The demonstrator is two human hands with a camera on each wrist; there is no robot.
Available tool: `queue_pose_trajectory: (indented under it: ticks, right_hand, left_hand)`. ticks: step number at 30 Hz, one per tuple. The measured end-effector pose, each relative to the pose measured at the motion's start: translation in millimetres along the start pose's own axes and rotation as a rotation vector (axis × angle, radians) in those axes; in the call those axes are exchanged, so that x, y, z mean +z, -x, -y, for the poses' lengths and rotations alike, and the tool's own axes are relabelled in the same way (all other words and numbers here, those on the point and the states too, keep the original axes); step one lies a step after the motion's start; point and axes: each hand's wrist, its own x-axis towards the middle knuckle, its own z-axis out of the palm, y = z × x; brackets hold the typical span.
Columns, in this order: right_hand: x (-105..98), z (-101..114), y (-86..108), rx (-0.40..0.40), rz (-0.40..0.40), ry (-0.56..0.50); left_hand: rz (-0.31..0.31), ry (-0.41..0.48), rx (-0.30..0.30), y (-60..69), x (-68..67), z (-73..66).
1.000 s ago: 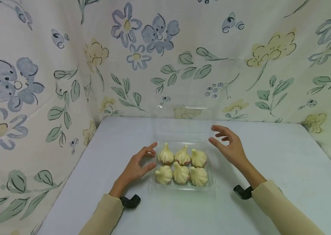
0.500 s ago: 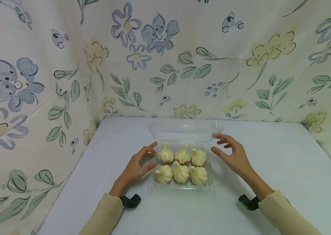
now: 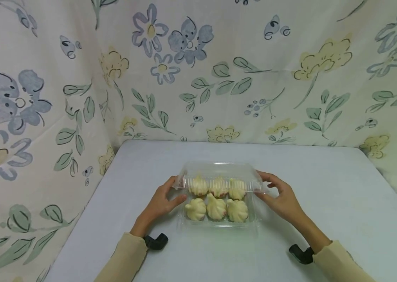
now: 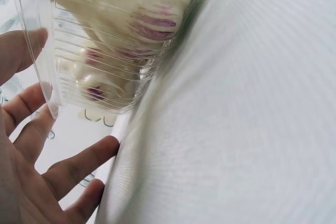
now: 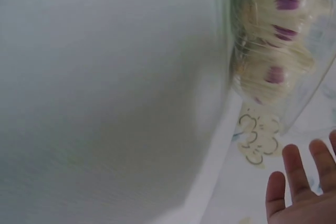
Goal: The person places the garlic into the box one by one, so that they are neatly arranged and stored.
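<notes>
A clear plastic clamshell box (image 3: 219, 225) stands on the table in the head view, holding several garlic bulbs (image 3: 217, 207), cream with purple streaks. Its hinged lid (image 3: 221, 176) leans forward, partly folded over the back row. At the box's left side is my left hand (image 3: 163, 199); in the left wrist view its fingertips touch the clear rim (image 4: 44, 72), with the other fingers spread. My right hand (image 3: 281, 196) is at the lid's right edge, thumb and fingers apart. Straight fingers (image 5: 296, 174) show in the right wrist view; its thumb is hidden there.
A white-covered table (image 3: 325, 188) lies beneath the box. Floral cloth (image 3: 219, 78) hangs behind the table and along its left side. Dark wrist-worn devices (image 3: 157, 241) sit below both sleeves.
The lid has swung from upright at the back, forward and down over the rear bulbs. My right hand has moved toward me with it. The left hand has hardly moved.
</notes>
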Motion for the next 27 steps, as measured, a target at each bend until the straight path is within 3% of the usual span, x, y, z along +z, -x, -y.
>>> queue_pose_trajectory:
  ticks: [6, 15, 22, 27]
  right_hand:
    - [3, -6, 6.1, -0.031, 0.011, -0.001]
    - [5, -6, 7.0, -0.037, 0.002, 0.017]
    - [5, -8, 7.5, -0.045, 0.017, 0.008]
    - [5, -11, 9.6, -0.075, 0.023, 0.019]
  left_hand:
    - [0.002, -0.003, 0.008, 0.1, -0.6, -0.3]
    - [-0.015, -0.009, 0.069, -3.0, 0.5, 2.4]
    - [-0.033, -0.003, 0.081, -3.0, 1.7, 1.0]
    - [-0.012, 0.056, 0.065, -2.8, 2.0, 0.3]
